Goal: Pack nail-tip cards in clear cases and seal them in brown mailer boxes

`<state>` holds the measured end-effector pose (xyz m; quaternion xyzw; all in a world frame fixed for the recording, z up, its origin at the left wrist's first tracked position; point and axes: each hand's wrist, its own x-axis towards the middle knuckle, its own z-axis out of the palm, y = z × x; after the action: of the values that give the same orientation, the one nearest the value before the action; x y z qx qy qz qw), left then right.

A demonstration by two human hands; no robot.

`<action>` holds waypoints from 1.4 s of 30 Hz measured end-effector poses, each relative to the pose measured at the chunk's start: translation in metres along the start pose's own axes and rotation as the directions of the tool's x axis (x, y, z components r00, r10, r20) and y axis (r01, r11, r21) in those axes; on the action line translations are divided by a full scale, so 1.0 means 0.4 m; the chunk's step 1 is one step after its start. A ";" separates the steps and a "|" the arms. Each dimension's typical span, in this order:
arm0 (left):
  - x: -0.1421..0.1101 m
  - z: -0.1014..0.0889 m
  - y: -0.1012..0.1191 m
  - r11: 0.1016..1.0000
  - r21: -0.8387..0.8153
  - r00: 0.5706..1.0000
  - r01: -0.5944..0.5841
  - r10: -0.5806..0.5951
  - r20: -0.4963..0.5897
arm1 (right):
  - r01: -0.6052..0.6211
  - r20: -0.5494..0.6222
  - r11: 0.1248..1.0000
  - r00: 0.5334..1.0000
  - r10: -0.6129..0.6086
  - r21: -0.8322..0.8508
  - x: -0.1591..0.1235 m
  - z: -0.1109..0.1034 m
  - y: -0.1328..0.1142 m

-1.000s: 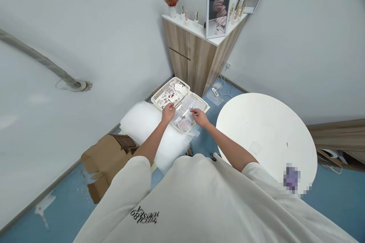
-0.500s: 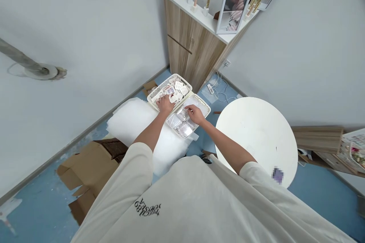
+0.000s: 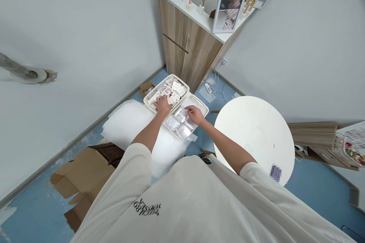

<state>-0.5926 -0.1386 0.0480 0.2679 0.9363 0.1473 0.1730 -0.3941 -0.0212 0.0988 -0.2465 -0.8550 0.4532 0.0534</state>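
Two white plastic baskets stand side by side ahead of me. My left hand (image 3: 163, 104) reaches into the left basket (image 3: 147, 98), its fingers apart on a heap of small printed cards (image 3: 176, 88). In the right basket (image 3: 205, 110) lie several clear, flat plastic packets (image 3: 183, 131). My right hand (image 3: 194, 114) is over this basket, thumb and fingers closed at the edge of one clear packet (image 3: 180, 115). What is inside the packets is too small to make out.
White padded wrapping (image 3: 128, 121) lies beneath and left of the baskets, with a torn cardboard box (image 3: 85, 171) nearer me. A round white table (image 3: 253, 133) stands at right. Behind is a wooden corner cabinet (image 3: 188, 34); a power strip (image 3: 208, 87) with cables lies on the floor.
My left hand has moved from the packets in the right basket to the cards in the left one. My right hand stays at the packets. The view has shifted slightly.
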 end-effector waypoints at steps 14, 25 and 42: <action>-0.102 -0.115 0.012 0.986 -0.117 0.990 -0.120 0.110 -0.084 | -0.047 -0.069 0.989 0.996 0.057 0.142 -0.013 -0.011 -0.017; -0.280 -0.051 0.354 0.818 -0.211 0.837 -0.534 0.547 0.001 | -0.133 -0.328 0.908 0.904 0.275 0.396 -0.171 -0.175 0.131; -0.650 0.442 0.844 0.737 -0.631 0.616 -0.243 0.620 0.486 | -0.302 -0.563 0.896 0.699 0.441 0.326 -0.845 -0.476 0.549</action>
<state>-0.1621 0.0244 0.0775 0.4729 0.6370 0.3193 0.5183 0.0426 0.0652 0.0786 -0.5432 -0.6679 0.4340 0.2654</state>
